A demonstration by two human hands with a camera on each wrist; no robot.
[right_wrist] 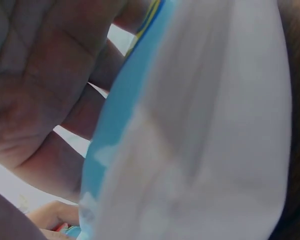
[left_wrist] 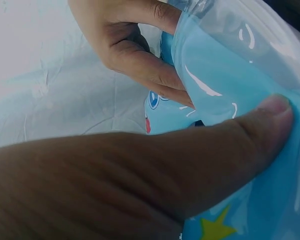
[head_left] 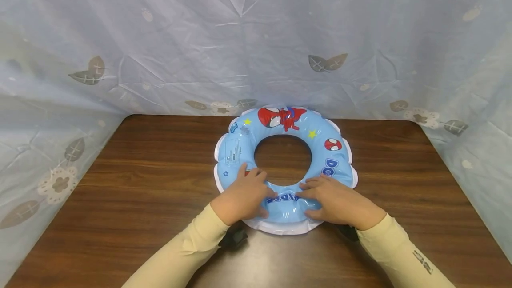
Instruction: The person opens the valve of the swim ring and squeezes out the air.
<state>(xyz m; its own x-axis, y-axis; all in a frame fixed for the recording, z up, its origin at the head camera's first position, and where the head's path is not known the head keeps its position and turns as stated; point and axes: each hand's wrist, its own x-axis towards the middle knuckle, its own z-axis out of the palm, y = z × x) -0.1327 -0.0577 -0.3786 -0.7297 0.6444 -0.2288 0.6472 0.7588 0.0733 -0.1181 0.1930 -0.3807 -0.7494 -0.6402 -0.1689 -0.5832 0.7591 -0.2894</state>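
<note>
Touching the near side of the ring (head_left: 286, 213), flat on the table (head_left: 140, 181), with left hand (head_left: 245, 194) and right hand (head_left: 336, 201), set apart, each in a wide, loose-fingered grip.

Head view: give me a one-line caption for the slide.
Left hand and right hand rest on the near side of a blue swim ring on a brown table.

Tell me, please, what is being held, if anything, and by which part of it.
Nothing is plainly gripped: the left hand rests on the near-left part of the inflatable ring, and the right hand on its near-right part.
</note>
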